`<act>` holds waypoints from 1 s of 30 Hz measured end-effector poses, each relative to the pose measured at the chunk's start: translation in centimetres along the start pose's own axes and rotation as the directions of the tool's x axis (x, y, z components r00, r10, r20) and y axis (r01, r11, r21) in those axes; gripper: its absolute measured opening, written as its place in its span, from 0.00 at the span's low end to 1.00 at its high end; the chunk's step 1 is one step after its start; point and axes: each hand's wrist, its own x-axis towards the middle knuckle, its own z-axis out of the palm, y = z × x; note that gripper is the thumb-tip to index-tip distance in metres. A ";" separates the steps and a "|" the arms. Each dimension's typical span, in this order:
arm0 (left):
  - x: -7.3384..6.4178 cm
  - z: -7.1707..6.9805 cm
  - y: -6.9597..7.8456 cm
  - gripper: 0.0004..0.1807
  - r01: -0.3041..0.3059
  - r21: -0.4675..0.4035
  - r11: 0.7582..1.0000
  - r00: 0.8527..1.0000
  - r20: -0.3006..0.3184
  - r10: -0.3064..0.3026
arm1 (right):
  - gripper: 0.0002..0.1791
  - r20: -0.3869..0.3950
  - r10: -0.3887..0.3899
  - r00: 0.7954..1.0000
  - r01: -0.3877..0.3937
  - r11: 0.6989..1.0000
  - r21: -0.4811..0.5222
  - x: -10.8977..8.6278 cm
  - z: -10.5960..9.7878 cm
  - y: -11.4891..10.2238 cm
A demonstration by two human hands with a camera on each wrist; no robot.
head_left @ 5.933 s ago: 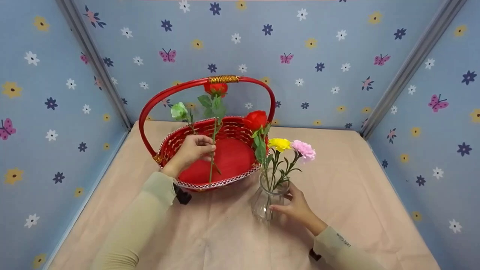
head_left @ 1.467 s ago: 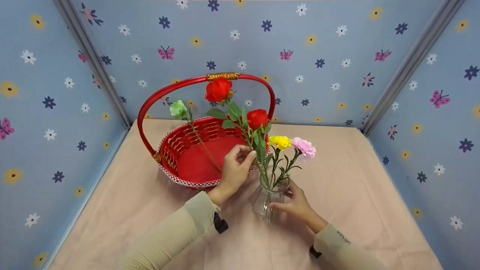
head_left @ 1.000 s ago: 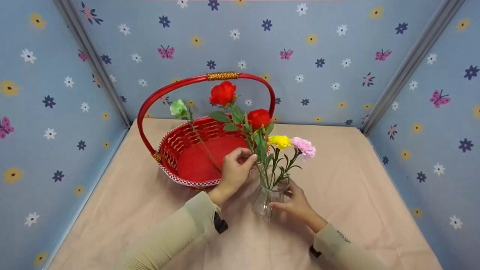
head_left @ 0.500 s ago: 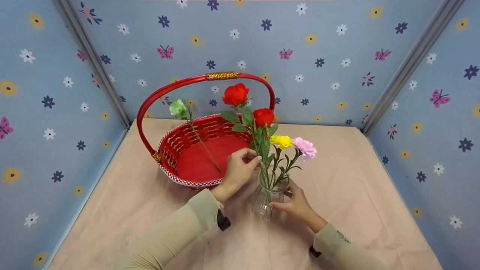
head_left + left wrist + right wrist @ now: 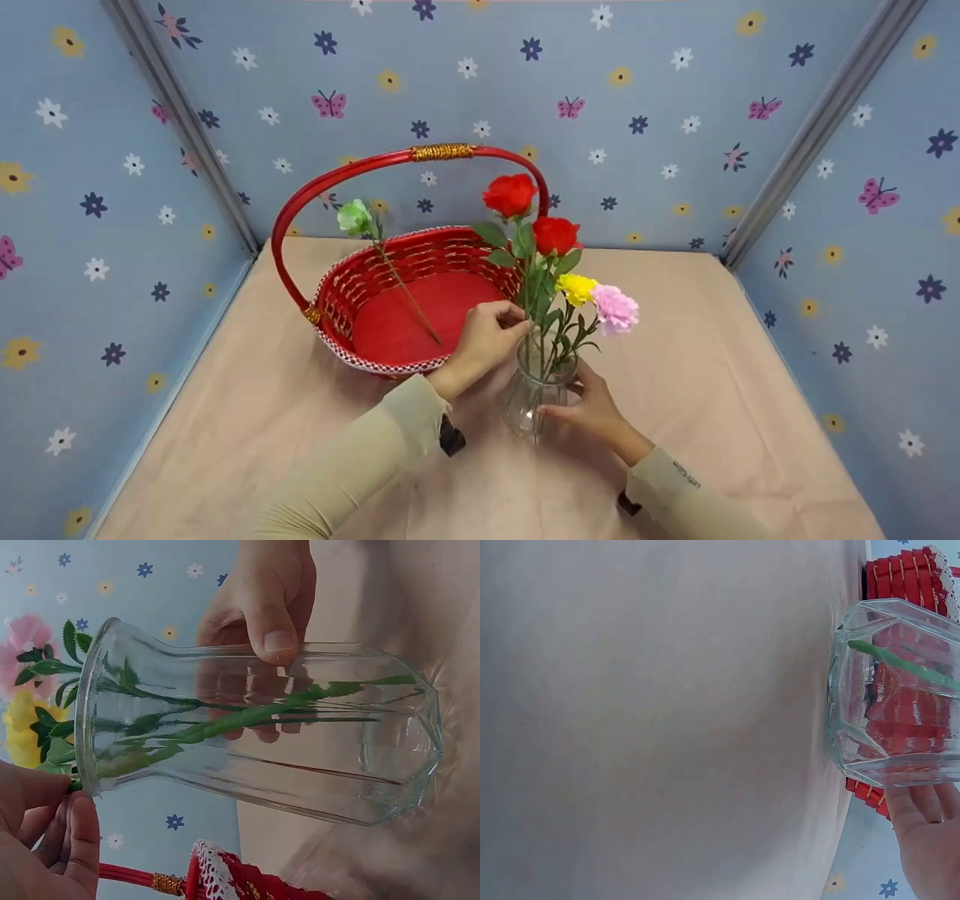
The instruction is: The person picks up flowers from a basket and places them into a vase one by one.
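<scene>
My left hand (image 5: 484, 341) pinches the green stem of the upper red rose (image 5: 510, 195) right at the mouth of a clear glass vase (image 5: 521, 412). Fingers and thumb around the vase's body, my right hand (image 5: 596, 412) holds it upright on the table. A second red rose (image 5: 556, 235), a yellow carnation (image 5: 577, 289) and a pink carnation (image 5: 616, 309) stand in the vase as well. In the left wrist view, several stems (image 5: 247, 716) show through the glass. The right wrist view has the vase's base (image 5: 844, 690) close up and part of my right hand (image 5: 930, 855).
Behind and left of the vase stands a red woven basket (image 5: 330, 349) with a tall arched handle (image 5: 300, 196). One pale green flower (image 5: 354, 217) leans inside it, its head above the rim. Patterned blue panels (image 5: 615, 150) close off the back and sides.
My left hand has carried the upper red rose from over the basket to the vase, where its stem has gone in. Lately it shifts right, nudging the other blooms. The right hand stays put.
</scene>
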 end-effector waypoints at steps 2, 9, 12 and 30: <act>0.0 0.1 0.0 0.02 0.006 0.017 1.000 1.000 0.023 -0.006 | 0.44 0.001 -0.002 1.000 0.002 1.000 0.000 0.0 0.0 0.0; 0.0 0.0 0.0 0.03 0.026 0.064 0.998 0.996 0.078 -0.031 | 0.46 -0.001 -0.017 1.000 0.017 1.000 0.017 0.0 0.1 0.2; 0.1 -0.2 0.0 0.03 0.027 0.080 0.996 0.993 0.114 -0.036 | 0.46 -0.006 -0.019 1.000 0.019 1.000 0.024 0.0 0.1 0.1; 0.0 -0.8 -0.4 0.05 -0.012 0.074 0.997 0.993 0.119 0.003 | 0.46 -0.011 0.022 1.000 -0.021 0.999 0.042 -0.1 0.0 -0.2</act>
